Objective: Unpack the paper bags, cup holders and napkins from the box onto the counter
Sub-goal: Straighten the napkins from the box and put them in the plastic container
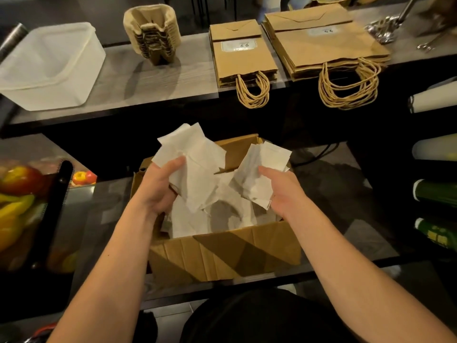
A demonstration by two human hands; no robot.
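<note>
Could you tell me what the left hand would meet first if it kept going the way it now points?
Probably the counter edge, near the cup holders; the left hand, gripping napkins, points up and away, though depth is unclear.

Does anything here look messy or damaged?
The napkins lie loose and crumpled in the cardboard box, whose front wall is creased. The paper bags and cup holders sit neatly stacked on the counter.
</note>
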